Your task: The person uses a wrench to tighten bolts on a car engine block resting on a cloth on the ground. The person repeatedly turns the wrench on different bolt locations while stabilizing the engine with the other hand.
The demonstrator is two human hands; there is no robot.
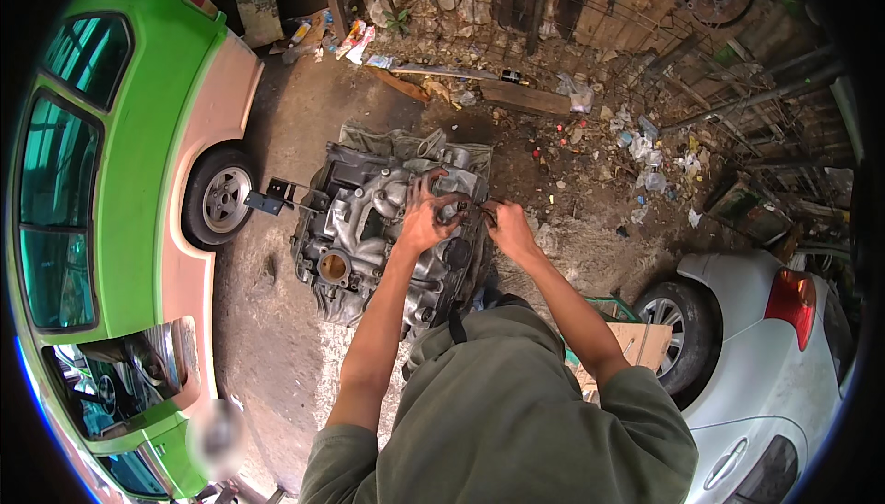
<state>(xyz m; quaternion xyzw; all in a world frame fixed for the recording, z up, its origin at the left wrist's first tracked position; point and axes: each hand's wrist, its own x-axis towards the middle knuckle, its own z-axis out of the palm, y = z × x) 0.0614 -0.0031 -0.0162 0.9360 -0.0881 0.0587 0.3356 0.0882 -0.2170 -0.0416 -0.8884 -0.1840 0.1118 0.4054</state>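
Note:
In front of me stands a grey metal engine (373, 218) with a cast intake manifold and a round brown-lined opening. My left hand (429, 214) rests over its right half, fingers bent, with thumb and forefinger curled round a small dark part too small to name. Just right of it, at the engine's right edge, my right hand (504, 225) is closed in a pinch. Whatever lies between its fingertips is hidden. The fingertips of both hands come close together there.
A green and pink car (147, 117) stands at the left, its wheel (221, 195) near the engine. A silver car (747, 347) is at the lower right, beside a cardboard piece (641, 343). Litter and a wooden plank (525, 99) lie beyond the engine.

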